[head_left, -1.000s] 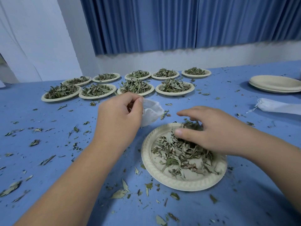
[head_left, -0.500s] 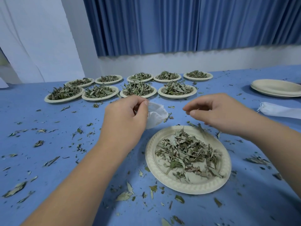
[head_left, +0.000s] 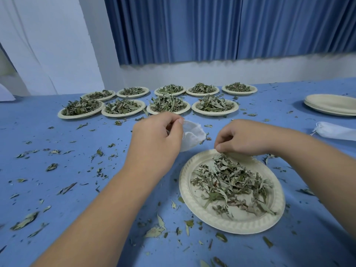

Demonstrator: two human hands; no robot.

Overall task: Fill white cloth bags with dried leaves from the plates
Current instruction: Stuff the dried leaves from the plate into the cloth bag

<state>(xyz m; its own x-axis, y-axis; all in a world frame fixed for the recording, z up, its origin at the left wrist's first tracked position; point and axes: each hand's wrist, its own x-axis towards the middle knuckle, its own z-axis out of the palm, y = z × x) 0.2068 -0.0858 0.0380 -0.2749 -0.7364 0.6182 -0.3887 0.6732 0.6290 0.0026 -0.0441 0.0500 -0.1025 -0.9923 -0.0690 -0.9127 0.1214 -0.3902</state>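
Observation:
My left hand (head_left: pixel 156 139) grips a small white cloth bag (head_left: pixel 192 136) by its mouth, just above the blue table and left of the near plate. That paper plate (head_left: pixel 231 228) lies in front of me with a loose pile of dried leaves (head_left: pixel 231 182) on it. At the plate's far rim my right hand (head_left: pixel 244 137) has its fingers curled down, pinching leaves at the top of the pile. About a hand's width separates the bag from the right hand.
Several paper plates heaped with dried leaves (head_left: pixel 167 104) stand in two rows at the back. A stack of empty plates (head_left: pixel 331 105) and another white bag (head_left: pixel 337 131) lie at the right. Leaf crumbs (head_left: pixel 25 221) litter the blue tablecloth (head_left: pixel 57 170).
My right hand lifted from the leaf pile toward the bag, then dropped back to the plate's far rim. The left hand kept holding the bag in place.

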